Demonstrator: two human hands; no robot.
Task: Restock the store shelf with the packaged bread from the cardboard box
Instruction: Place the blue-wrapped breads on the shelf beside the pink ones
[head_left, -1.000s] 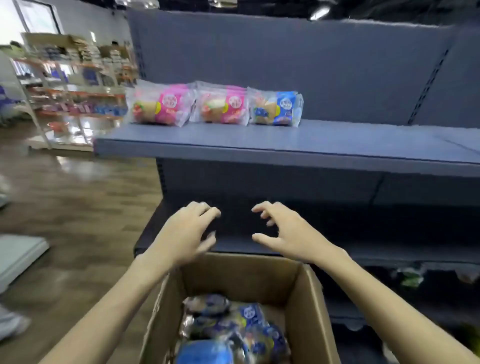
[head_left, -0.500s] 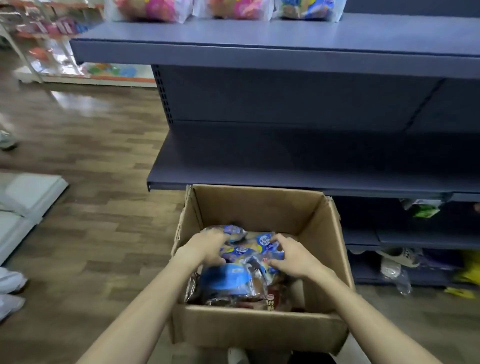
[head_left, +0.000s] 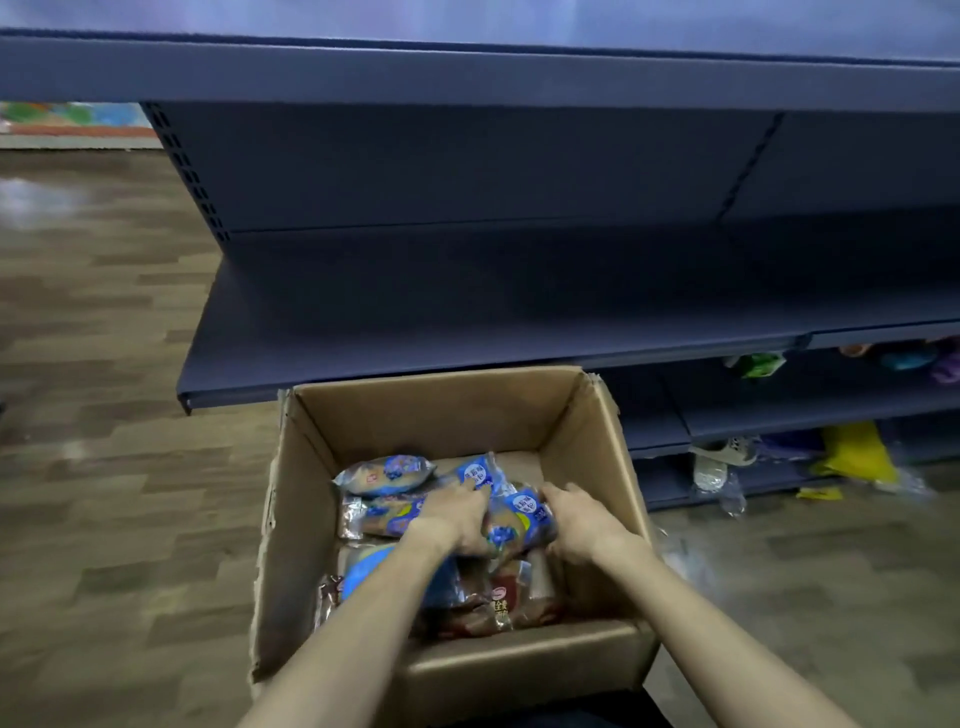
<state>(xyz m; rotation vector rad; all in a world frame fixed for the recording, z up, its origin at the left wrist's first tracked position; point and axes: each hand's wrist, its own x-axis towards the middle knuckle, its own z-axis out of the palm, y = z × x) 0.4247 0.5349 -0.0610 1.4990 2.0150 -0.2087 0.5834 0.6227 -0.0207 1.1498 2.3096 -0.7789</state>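
A dark blue-grey metal store shelf unit fills the upper half of the view, its top board running edge to edge at twelve o'clock and a lower bare board jutting forward beneath it, with open space between the two. Wood-pattern brown plank flooring spreads out at nine o'clock, glossy with reflections. An open brown cardboard box sits at six o'clock, its far rim just beside the lower board's front lip, its upright walls leaving room inside toward the back. Loose coloured items lie on the lowest shelves at three o'clock. Inside the box lie clear-wrapped bread packets with blue labels. The left hand and right hand are both down in the box, fingers curled round opposite ends of one blue-labelled bread packet.
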